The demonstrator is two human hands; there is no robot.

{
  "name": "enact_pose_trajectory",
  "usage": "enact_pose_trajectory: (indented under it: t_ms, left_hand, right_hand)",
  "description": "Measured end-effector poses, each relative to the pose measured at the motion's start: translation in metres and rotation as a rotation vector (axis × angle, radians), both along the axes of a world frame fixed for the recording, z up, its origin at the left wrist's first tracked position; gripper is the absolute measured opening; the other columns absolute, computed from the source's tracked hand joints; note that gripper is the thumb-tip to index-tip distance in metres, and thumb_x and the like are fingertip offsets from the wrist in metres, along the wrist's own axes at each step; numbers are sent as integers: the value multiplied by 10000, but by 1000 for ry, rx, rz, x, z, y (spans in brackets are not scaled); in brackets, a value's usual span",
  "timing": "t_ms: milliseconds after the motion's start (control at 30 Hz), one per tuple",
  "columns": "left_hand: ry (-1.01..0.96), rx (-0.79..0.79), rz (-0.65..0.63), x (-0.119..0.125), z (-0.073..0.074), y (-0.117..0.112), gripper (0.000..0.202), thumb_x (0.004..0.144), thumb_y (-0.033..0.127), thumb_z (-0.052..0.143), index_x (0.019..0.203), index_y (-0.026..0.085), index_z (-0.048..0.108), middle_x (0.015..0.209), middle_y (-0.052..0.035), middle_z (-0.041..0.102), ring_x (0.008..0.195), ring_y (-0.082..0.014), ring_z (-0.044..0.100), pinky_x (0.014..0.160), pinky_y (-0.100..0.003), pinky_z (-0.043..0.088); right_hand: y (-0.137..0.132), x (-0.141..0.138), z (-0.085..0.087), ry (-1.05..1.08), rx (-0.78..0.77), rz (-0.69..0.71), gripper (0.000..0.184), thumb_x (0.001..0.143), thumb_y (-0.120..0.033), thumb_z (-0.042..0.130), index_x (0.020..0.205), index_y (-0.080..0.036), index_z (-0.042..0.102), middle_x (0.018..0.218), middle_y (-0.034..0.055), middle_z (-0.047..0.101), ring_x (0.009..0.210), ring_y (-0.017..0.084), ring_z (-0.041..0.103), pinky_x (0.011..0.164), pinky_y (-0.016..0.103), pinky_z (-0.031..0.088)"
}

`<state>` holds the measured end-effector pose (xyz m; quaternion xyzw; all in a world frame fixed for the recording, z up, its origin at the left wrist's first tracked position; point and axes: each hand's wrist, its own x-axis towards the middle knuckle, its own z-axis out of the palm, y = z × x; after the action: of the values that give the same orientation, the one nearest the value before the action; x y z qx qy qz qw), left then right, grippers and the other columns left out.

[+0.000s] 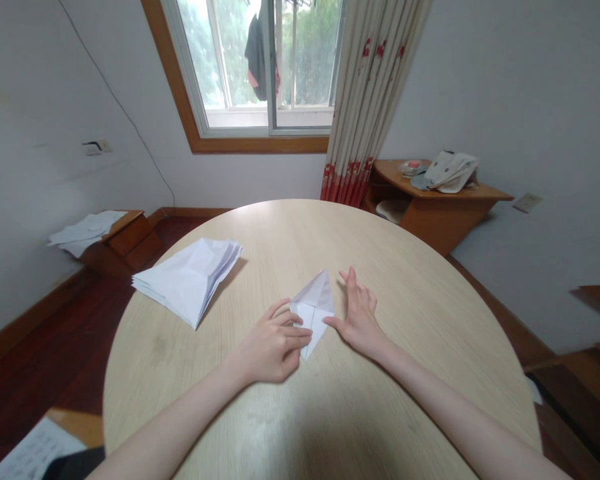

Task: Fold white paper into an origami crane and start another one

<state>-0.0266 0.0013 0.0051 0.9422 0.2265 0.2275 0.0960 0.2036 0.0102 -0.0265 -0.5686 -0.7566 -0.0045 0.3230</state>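
A small white sheet of folded paper point(320, 309) lies on the round table, shaped like a narrow kite with its point away from me. My left hand point(279, 341) rests on its left side, fingers stretched over the lower part and pressing it down. At the right edge of the paper is my right hand point(359, 313), its thumb at the edge and the other fingers raised and apart. Part of the paper's lower left is hidden under my left fingers.
A stack of larger folded white paper point(190, 273) sits on the left of the wooden table point(420, 307). Behind it are a window point(260, 67) and curtain point(375, 80). A corner shelf point(430, 213) with a cloth bag point(453, 172) stands back right, a low cabinet point(125, 240) back left.
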Motion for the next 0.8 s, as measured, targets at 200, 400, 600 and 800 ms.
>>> enact_pose_trajectory:
  t_ms: [200, 400, 600, 800]
  left_hand:
    - [6, 25, -16, 1, 0, -1, 301, 782, 140, 506, 979, 239, 710, 1027, 29, 736, 1057, -194, 574, 1157, -454, 169]
    - [-11, 15, -56, 3, 2, -6, 252, 783, 162, 526, 934, 245, 709, 936, 39, 747, 1026, -191, 601, 1166, -497, 10]
    - [-283, 15, 32, 3, 9, -13, 205, 853, 219, 491, 748, 192, 665, 812, -38, 684, 805, -165, 602, 941, -409, 418]
    - [-575, -186, 276, 4, 12, -10, 57, 824, 208, 585, 779, 174, 594, 921, -66, 573, 874, -176, 579, 779, -323, 503]
  right_hand:
    - [3, 5, -5, -23, 5, -60, 225, 852, -338, 570, 1057, -254, 607, 1235, 110, 542, 1157, 316, 452, 921, 508, 348]
    - [-2, 3, 6, 24, -79, 68, 158, 875, -297, 577, 738, -218, 583, 1015, 68, 611, 1029, 268, 496, 865, 458, 365]
    - [-7, -1, 17, -27, -175, 291, 171, 894, -274, 561, 736, -211, 543, 900, 16, 643, 1043, 227, 504, 911, 432, 327]
    - [-9, -1, 21, 33, -227, 387, 193, 894, -289, 557, 725, -204, 516, 876, 14, 628, 1004, 216, 511, 905, 416, 342]
